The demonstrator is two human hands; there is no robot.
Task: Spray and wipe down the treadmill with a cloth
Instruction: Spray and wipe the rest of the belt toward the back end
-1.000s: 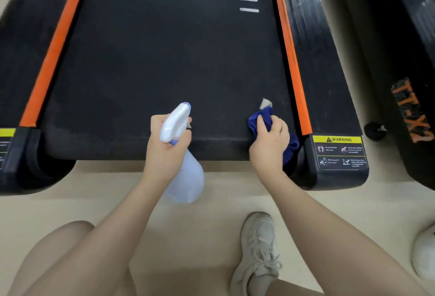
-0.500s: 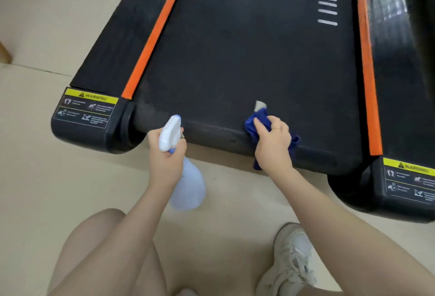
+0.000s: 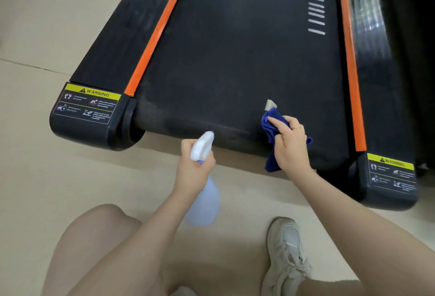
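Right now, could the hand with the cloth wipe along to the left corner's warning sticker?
Probably yes: the right hand presses the blue cloth on the belt edge, and nothing lies between it and the warning sticker.

A pale beige tiled floor [image 3: 47,36] is seen, crossed by a thin grout line at left. A worn off-white laced sneaker [image 3: 286,257] is planted on it, near the frame's lower edge.

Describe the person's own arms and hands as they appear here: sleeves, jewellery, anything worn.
Both forearms are bare, with no sleeves in view. The right hand wears a thin gold-coloured ring on one finger. The left hand shows no ring, watch or glove. Neither wrist carries a band.
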